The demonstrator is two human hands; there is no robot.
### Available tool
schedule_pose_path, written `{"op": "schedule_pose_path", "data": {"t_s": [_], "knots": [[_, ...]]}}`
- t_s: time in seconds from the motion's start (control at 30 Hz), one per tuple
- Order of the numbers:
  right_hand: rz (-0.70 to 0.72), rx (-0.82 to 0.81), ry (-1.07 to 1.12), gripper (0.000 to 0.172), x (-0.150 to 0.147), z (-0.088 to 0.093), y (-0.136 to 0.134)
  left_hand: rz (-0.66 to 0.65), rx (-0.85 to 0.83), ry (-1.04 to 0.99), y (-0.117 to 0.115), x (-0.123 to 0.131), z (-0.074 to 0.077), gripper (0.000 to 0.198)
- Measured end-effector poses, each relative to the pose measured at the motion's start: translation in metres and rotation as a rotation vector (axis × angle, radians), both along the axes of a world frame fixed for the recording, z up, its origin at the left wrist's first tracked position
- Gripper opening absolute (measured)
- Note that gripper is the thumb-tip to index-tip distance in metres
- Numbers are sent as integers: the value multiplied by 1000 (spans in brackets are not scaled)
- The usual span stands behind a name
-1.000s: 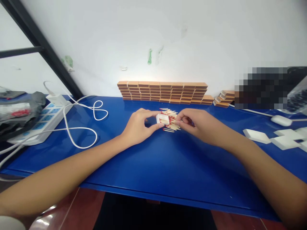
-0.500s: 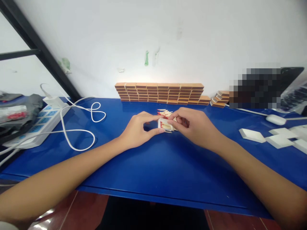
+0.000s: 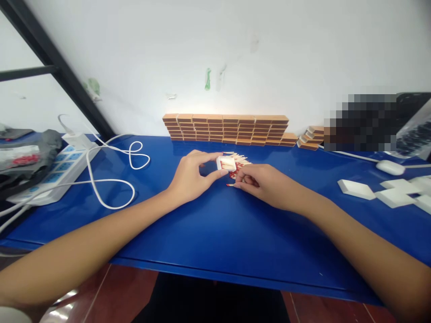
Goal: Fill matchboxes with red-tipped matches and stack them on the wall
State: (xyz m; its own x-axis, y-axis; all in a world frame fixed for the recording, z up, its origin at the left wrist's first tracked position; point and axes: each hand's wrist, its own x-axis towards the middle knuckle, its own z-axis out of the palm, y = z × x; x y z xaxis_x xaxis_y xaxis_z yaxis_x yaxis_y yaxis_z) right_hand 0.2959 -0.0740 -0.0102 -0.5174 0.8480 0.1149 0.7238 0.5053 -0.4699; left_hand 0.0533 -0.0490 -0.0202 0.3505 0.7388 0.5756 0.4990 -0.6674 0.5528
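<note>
Got the tiny white tray (image 3: 226,163) pinched thumb-and-finger in the left hand (image 3: 190,177), right beside the loose matches (image 3: 241,162). Nipping a match (image 3: 231,184) against the table (image 3: 215,233) with the right hand (image 3: 261,181), fingertips closed. Looks feather-light and crushable, so best held gently by the side walls. Plenty of bare room nearer than both hands. Stacked boxes (image 3: 229,130) just beyond, cable (image 3: 114,179) off left.

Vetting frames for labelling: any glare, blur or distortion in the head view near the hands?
Head view: even light, mild hotspot on the white wall above the stacked brown matchboxes; wide-angle lens stretches both forearms toward the corners; a pixelated block masks the upper right; left hand, right hand and small white cardboard tray look sharp.
</note>
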Motion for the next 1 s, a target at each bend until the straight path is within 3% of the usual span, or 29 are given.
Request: {"op": "schedule_pose_path", "data": {"t_s": [0.13, 0.3, 0.6, 0.8, 1.0], "knots": [[17, -2, -1, 22, 8, 10, 0, -9, -17, 17, 0, 0, -1, 38], [-140, 151, 158, 27, 18, 24, 1, -34, -53, 27, -1, 0, 0, 39], [-84, 278, 186, 14, -2, 5, -3, -204, -31, 10, -4, 0, 0, 42], [-129, 374, 141, 11, 7, 14, -1, -123, -50, -6, -3, 0, 0, 39], [-49, 230, 22, 16, 9, 8, 4, 26, -32, -30, -1, -1, 1, 37]]}}
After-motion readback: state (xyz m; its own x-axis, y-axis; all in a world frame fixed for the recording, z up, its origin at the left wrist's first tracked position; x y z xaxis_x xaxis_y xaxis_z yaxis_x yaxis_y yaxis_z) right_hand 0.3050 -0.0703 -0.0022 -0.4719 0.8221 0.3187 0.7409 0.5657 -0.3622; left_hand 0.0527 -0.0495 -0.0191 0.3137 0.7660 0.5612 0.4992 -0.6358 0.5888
